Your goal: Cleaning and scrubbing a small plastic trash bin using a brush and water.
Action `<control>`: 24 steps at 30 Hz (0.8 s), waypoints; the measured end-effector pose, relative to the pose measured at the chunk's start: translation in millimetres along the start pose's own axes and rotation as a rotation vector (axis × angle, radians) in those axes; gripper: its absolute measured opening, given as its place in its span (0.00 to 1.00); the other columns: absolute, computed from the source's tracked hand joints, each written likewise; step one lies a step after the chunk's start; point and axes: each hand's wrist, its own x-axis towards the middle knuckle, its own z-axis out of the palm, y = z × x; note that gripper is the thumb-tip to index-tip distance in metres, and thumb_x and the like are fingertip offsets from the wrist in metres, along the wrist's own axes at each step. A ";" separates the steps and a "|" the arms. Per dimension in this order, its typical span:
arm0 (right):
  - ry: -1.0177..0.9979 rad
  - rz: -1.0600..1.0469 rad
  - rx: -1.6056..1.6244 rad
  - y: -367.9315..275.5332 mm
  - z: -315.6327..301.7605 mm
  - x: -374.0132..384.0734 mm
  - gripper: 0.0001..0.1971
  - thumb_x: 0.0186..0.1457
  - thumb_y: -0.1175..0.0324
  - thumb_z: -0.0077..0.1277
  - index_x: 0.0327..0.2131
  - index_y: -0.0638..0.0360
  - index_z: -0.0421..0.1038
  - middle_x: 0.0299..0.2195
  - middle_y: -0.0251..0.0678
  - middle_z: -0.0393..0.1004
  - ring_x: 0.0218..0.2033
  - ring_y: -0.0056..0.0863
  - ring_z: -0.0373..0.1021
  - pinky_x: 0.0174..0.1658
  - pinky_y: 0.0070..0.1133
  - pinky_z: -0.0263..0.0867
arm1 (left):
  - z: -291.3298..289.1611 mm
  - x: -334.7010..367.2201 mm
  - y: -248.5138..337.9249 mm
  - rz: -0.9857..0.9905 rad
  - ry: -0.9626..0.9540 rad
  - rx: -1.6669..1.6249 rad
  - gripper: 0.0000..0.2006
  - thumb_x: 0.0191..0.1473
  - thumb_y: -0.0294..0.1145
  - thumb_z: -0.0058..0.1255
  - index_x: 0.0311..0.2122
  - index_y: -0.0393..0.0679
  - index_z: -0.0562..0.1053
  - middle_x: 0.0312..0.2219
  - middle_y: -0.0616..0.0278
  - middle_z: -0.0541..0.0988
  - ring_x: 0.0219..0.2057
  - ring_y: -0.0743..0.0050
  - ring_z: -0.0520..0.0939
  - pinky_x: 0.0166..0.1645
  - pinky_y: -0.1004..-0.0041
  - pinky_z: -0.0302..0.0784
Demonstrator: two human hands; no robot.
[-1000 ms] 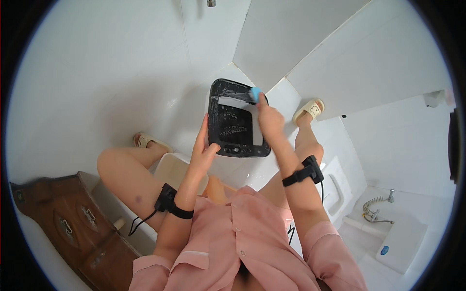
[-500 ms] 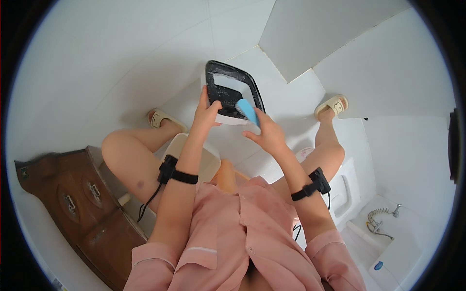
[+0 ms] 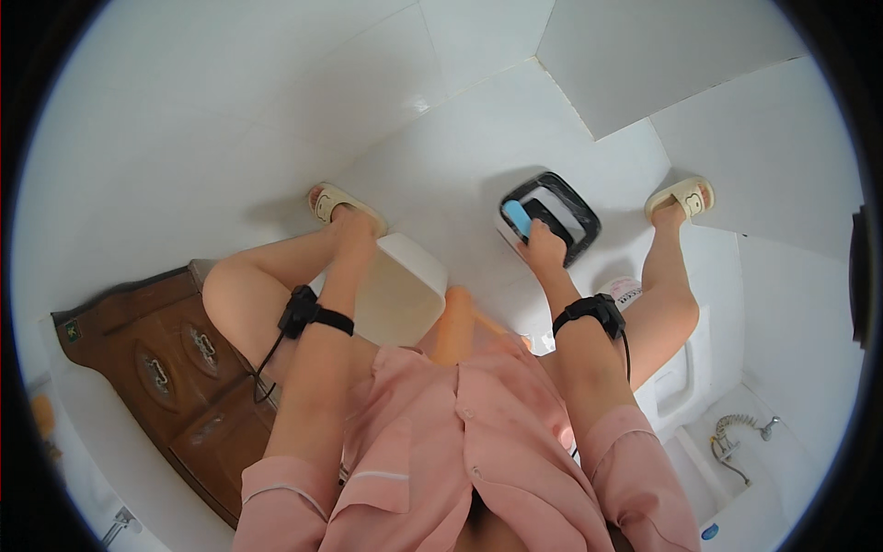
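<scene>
My right hand (image 3: 547, 247) is closed round a blue scrubbing brush (image 3: 518, 218). The brush lies over a black-and-white rectangular lid-like piece (image 3: 581, 198), with a rounded frame and an opening in it. That piece rests on the white floor, in front of my right hand. My left forearm reaches toward a cream rectangular bin (image 3: 425, 267) between my legs. My left hand (image 3: 357, 247) is smeared beside the bin's rim, in front of my left lower leg, and its fingers cannot be made out.
A brown wooden cabinet door (image 3: 179, 386) with metal handles is at the left. At the right are a white squat toilet (image 3: 679, 382), a coiled hose (image 3: 727, 437) and a pinkish-white container (image 3: 621, 293) by my right leg. An orange stool-like thing (image 3: 454, 327) is beneath me.
The black-and-white piece went from my left hand down to the floor at the right. My left hand let go and moved back toward the bin. The brush moved right with my right hand.
</scene>
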 end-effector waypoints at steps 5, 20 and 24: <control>0.007 0.152 -0.020 41.9 43.7 -2.9 0.17 0.43 0.64 0.55 0.35 0.61 0.63 0.33 0.44 0.72 0.32 0.43 0.72 0.35 0.32 0.69 | 24.8 -16.9 -17.7 0.034 -0.233 0.200 0.14 0.45 0.33 0.49 0.38 0.36 0.73 0.32 0.50 0.77 0.39 0.57 0.76 0.41 0.65 0.70; 0.451 -0.195 0.641 -59.4 -247.8 91.6 0.17 0.45 0.65 0.51 0.37 0.65 0.66 0.23 0.42 0.70 0.25 0.33 0.67 0.31 0.26 0.62 | -42.4 111.7 89.1 0.033 0.055 -0.485 0.08 0.47 0.26 0.40 0.26 0.32 0.71 0.17 0.48 0.75 0.20 0.56 0.79 0.26 0.63 0.75; 0.607 -0.478 0.732 -131.4 -340.9 81.6 0.14 0.46 0.68 0.50 0.37 0.64 0.66 0.24 0.39 0.68 0.25 0.28 0.64 0.31 0.22 0.61 | -13.2 127.5 98.0 -0.163 0.081 -1.038 0.09 0.47 0.24 0.40 0.28 0.29 0.71 0.17 0.47 0.75 0.16 0.62 0.79 0.21 0.67 0.76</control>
